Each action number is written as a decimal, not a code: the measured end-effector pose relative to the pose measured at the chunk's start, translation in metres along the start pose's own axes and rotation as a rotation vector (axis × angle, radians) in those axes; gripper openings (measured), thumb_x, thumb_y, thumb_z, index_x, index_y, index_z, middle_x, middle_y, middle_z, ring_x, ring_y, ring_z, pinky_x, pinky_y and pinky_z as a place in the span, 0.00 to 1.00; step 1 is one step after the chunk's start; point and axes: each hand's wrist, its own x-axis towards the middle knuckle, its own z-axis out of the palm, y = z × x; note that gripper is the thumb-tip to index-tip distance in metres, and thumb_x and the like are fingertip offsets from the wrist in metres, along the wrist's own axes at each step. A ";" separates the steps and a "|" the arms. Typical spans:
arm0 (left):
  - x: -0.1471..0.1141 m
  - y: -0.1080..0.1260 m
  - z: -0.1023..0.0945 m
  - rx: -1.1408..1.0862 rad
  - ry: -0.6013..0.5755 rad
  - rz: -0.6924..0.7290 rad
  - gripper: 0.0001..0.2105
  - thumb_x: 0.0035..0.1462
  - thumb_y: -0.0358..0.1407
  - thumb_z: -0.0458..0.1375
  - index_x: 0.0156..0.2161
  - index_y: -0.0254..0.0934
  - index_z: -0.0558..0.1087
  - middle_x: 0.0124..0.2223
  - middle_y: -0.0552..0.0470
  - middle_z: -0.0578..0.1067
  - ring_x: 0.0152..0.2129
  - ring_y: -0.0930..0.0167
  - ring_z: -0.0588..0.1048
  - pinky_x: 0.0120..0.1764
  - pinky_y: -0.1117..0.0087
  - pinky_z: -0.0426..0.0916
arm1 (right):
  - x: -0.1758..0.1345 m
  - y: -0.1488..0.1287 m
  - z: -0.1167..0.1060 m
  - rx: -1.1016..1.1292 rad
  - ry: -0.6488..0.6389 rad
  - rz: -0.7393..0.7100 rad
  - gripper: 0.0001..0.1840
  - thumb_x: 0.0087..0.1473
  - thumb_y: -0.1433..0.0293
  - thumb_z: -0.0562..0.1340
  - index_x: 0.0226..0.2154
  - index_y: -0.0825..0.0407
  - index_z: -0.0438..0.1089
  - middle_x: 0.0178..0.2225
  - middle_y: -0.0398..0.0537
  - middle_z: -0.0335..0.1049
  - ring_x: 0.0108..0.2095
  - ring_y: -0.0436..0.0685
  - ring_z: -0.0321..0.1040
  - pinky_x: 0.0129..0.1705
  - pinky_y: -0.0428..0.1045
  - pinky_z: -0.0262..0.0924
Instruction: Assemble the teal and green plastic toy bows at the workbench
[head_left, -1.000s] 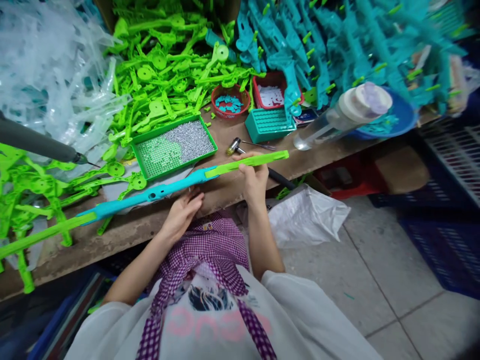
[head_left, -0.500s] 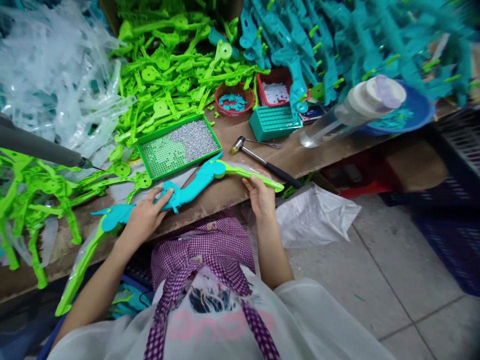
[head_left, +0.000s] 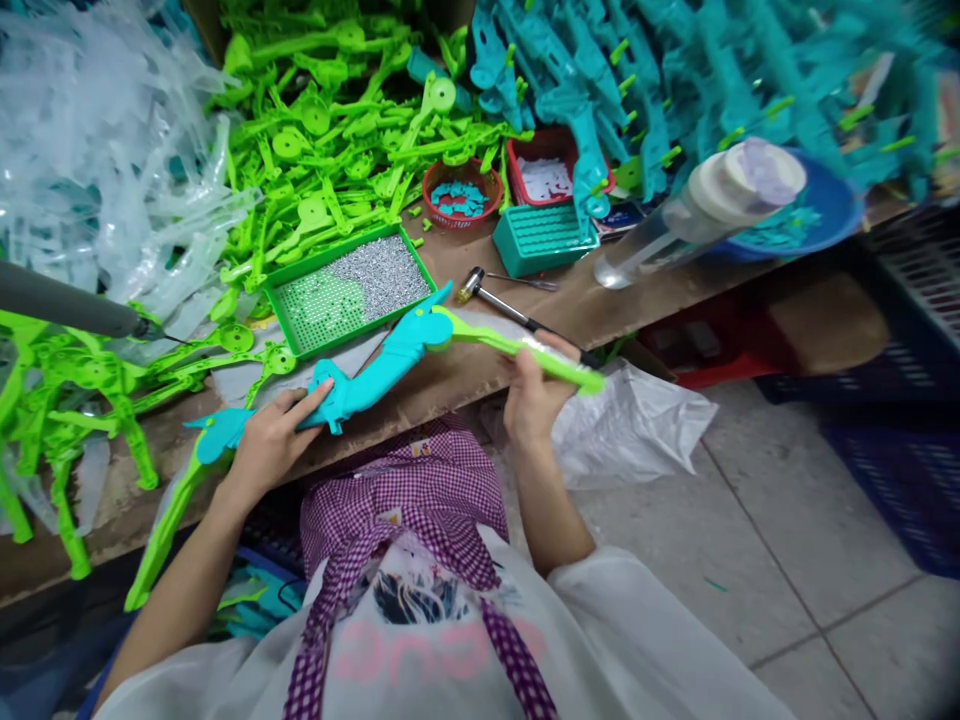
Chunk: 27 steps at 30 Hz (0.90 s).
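Two green arms are already joined to one blue body, one at each end; whether anything is left to fit, I cannot tell. The body slants over the near edge of the bench, the left hand holding its left part, the right hand clasping the right arm. Farther off: one tray, one hammer, two red baskets, one teal basket, one basin, one bottle; piled parts defy counting.

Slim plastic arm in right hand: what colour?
The slim plastic arm is lime green, shown in the head view.
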 end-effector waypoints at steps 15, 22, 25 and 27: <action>0.164 0.083 -0.014 -0.960 -0.347 -0.329 0.21 0.58 0.52 0.53 0.44 0.36 0.76 0.43 0.42 0.78 0.43 0.62 0.75 0.44 0.64 0.72 | 0.005 -0.019 0.009 0.172 0.055 -0.077 0.17 0.47 0.64 0.67 0.40 0.44 0.66 0.40 0.39 0.67 0.37 0.50 0.70 0.44 0.53 0.74; 0.169 0.089 0.000 -1.102 -0.321 -0.326 0.18 0.57 0.50 0.57 0.29 0.36 0.75 0.26 0.49 0.77 0.24 0.72 0.72 0.28 0.73 0.67 | 0.010 -0.016 0.000 0.161 0.048 -0.067 0.16 0.48 0.63 0.66 0.40 0.44 0.65 0.38 0.40 0.67 0.37 0.51 0.70 0.46 0.55 0.72; 0.168 0.087 0.001 -1.138 -0.345 -0.389 0.19 0.57 0.51 0.58 0.29 0.36 0.74 0.25 0.49 0.76 0.23 0.72 0.72 0.27 0.72 0.67 | 0.011 -0.013 -0.001 0.156 0.039 -0.065 0.16 0.48 0.63 0.66 0.40 0.44 0.65 0.38 0.41 0.66 0.37 0.50 0.70 0.46 0.54 0.72; 0.171 0.088 0.003 -1.212 -0.382 -0.515 0.17 0.57 0.49 0.58 0.30 0.36 0.75 0.26 0.48 0.77 0.24 0.71 0.73 0.29 0.70 0.69 | 0.010 -0.010 -0.001 0.134 0.034 -0.056 0.16 0.48 0.63 0.65 0.41 0.44 0.65 0.38 0.41 0.66 0.36 0.51 0.70 0.45 0.54 0.72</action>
